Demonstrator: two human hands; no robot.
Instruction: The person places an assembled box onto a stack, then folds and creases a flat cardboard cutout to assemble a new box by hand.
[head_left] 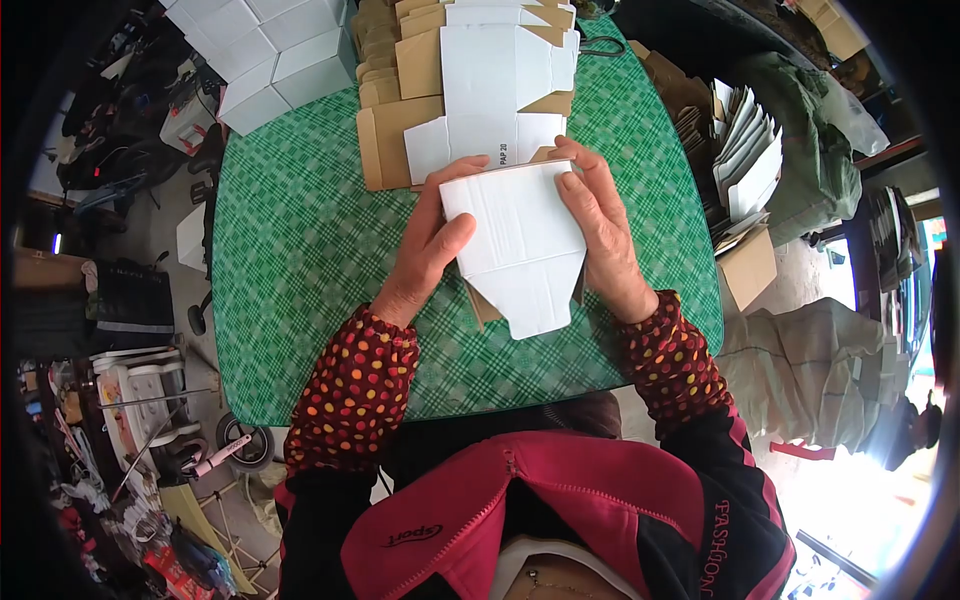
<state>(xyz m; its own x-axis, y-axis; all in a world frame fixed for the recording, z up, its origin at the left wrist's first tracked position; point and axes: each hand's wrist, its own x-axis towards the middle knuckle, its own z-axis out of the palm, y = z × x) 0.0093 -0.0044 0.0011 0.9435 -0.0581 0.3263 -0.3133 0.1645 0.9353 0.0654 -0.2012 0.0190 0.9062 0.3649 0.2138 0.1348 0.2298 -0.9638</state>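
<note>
Between my hands is a small white cardboard box [522,225], its end flap open and pointing toward me, with brown inner flaps showing at the sides. My left hand [428,238] grips its left side, thumb on the white face. On the right side my right hand [604,225] holds it, thumb near the top corner and fingers behind. Just beyond my hands lies a stack of flat, unfolded box blanks [480,85], white and brown, one printed "PAP 20". The box's underside is hidden.
A green plaid cloth covers the table [300,270]. Folded white boxes [285,60] are piled at the back left. More flat cardboard pieces [745,160] stand beside a green sack [800,120] right of the table. A pale woven sack [800,370] lies lower right.
</note>
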